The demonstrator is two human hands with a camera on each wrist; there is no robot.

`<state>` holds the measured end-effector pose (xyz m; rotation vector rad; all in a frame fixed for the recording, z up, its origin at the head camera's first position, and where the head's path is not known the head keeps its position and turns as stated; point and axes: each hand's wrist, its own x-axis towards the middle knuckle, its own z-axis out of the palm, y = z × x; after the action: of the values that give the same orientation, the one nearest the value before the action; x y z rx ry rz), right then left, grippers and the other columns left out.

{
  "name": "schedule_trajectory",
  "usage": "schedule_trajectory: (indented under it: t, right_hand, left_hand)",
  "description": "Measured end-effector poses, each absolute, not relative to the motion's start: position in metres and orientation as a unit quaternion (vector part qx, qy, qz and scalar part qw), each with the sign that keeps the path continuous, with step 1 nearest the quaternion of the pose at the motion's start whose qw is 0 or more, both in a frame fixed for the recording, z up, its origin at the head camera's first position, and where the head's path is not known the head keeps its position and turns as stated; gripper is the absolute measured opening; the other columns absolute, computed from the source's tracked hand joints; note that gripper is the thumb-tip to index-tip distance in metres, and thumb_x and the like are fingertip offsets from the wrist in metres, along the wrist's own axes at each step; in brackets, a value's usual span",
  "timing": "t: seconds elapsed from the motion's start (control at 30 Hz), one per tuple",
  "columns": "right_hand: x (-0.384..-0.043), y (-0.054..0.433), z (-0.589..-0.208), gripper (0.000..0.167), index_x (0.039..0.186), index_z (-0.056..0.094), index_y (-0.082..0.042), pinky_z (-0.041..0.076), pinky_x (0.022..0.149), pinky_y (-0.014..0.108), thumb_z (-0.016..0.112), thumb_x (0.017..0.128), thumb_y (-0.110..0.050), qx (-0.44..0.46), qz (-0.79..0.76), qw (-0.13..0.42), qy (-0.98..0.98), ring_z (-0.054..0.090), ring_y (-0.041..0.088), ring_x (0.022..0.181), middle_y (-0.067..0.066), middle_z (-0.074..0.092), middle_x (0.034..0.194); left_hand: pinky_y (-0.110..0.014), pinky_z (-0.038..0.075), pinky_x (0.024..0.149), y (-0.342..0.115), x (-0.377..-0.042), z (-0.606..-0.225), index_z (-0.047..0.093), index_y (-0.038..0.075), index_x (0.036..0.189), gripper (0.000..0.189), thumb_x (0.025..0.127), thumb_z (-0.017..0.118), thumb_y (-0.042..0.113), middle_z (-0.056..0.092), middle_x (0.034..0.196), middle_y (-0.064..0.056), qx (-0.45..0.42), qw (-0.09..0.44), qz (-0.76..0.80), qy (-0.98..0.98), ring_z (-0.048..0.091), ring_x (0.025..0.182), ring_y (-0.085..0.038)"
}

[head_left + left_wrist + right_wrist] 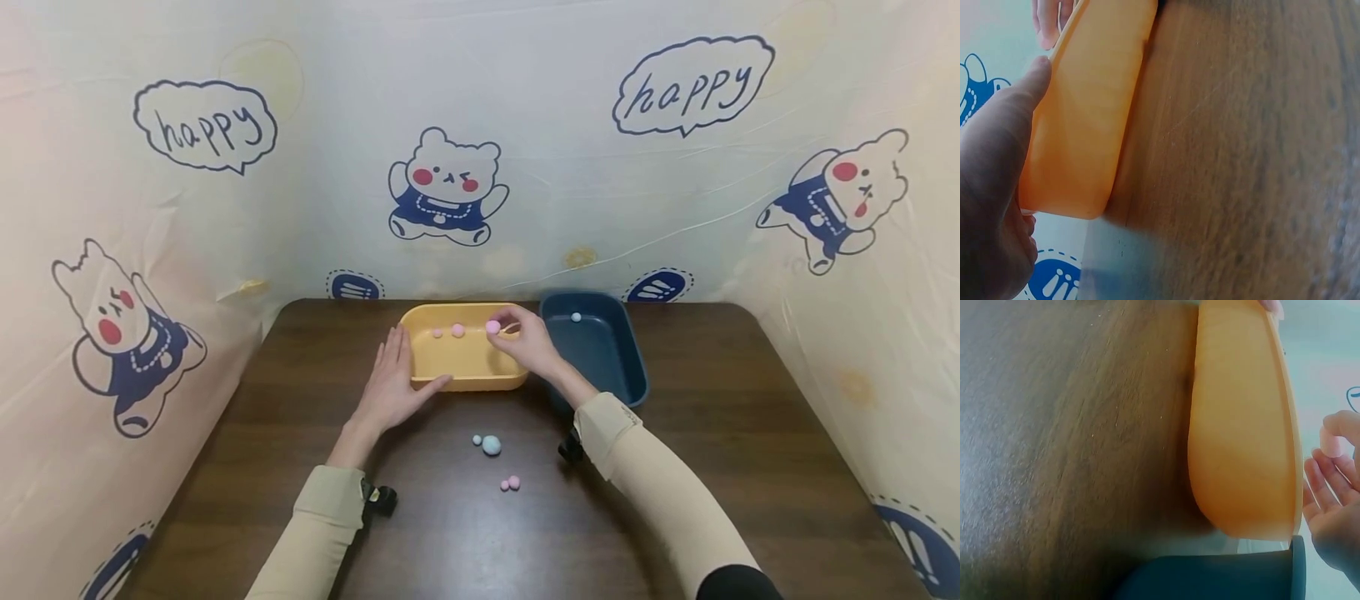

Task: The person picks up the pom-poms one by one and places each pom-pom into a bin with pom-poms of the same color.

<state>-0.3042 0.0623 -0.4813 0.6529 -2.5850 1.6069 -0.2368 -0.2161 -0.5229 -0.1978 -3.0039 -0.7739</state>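
Landmark: the yellow tray point(450, 362) on the brown table point(720, 467).

Left hand point(393, 383): fingers straight, laid against the tray's left end, thumb spread along its near rim. It steadies nothing else; contact only, no curled grip.

Right hand point(528, 340): pinches a pink ball point(492, 327) between thumb and fingers, above the right end of the yellow tray.

Inside the yellow tray, toward its far wall: a larger pink ball point(457, 331) and, left of it, a smaller pink ball point(437, 333).

Just right of the yellow tray: a dark blue tray point(600, 358) (contact between the two cannot be judged), with one pale blue ball point(576, 317) near its far end.

On the near side of the yellow tray: a large blue ball point(491, 445) with a tiny blue ball point(477, 440) beside it. Nearer the person: a pair of pink balls point(513, 482).

Beyond the yellow tray: a printed sheet point(555, 233) with cartoon bears and "happy" bubbles.
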Motion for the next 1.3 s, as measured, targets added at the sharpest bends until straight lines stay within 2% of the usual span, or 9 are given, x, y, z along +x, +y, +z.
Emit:
schedule_trajectory:
  t: [0.33, 0.57, 0.77, 1.13, 1.3]
  right_hand:
    - [-0.3076, 0.0575, -0.4854, 0.029, 0.123, 0.072, 0.003, 0.059, 0.111, 0.058, 0.081, 0.098, -0.008, 0.205, 0.521, 0.012, -0.829, 0.072, 0.039, 0.118, 0.023, 0.074, 0.123]
    - [-0.3073, 0.0582, -0.4872, 0.029, 0.123, 0.072, 0.004, 0.059, 0.11, 0.058, 0.08, 0.097, -0.006, 0.202, 0.523, 0.014, -0.828, 0.072, 0.04, 0.118, 0.024, 0.075, 0.122]
    - [-0.3066, 0.0589, -0.4864, 0.028, 0.123, 0.072, 0.002, 0.059, 0.111, 0.057, 0.08, 0.098, -0.007, 0.199, 0.523, 0.009, -0.828, 0.071, 0.039, 0.118, 0.023, 0.075, 0.122]
    - [-0.305, 0.0587, -0.4866, 0.027, 0.122, 0.072, 0.002, 0.058, 0.111, 0.057, 0.08, 0.098, -0.007, 0.203, 0.522, 0.01, -0.828, 0.071, 0.039, 0.118, 0.022, 0.075, 0.121]
    - [-0.3059, 0.0574, -0.4863, 0.028, 0.123, 0.072, 0.002, 0.058, 0.112, 0.058, 0.08, 0.098, -0.007, 0.201, 0.523, 0.01, -0.828, 0.071, 0.039, 0.119, 0.022, 0.075, 0.122]
  left_hand:
    - [-0.058, 0.007, 0.143, -0.2146, -0.2376, -0.5247, 0.0, 0.003, 0.176, 0.131, 0.093, 0.06, 0.086, -0.005, 0.188, -0.015, -0.065, 0.017, -0.244, -0.967, 0.002, 0.175, -0.039]
    - [-0.06, 0.007, 0.143, -0.2146, -0.238, -0.5225, 0.003, 0.001, 0.176, 0.132, 0.093, 0.061, 0.085, -0.001, 0.187, -0.019, -0.065, 0.018, -0.243, -0.968, 0.002, 0.175, -0.04]
    - [-0.058, 0.007, 0.143, -0.214, -0.2372, -0.5213, 0.003, 0.001, 0.176, 0.131, 0.093, 0.062, 0.084, -0.002, 0.187, -0.017, -0.066, 0.018, -0.247, -0.967, 0.002, 0.175, -0.038]
    - [-0.061, 0.008, 0.142, -0.2151, -0.2378, -0.5237, 0.003, 0.0, 0.176, 0.132, 0.093, 0.062, 0.084, 0.001, 0.187, -0.02, -0.067, 0.023, -0.245, -0.967, 0.005, 0.174, -0.043]
    - [-0.059, 0.007, 0.143, -0.2152, -0.2382, -0.5234, 0.003, 0.001, 0.176, 0.131, 0.094, 0.061, 0.084, 0.001, 0.187, -0.02, -0.068, 0.023, -0.244, -0.967, 0.003, 0.175, -0.04]
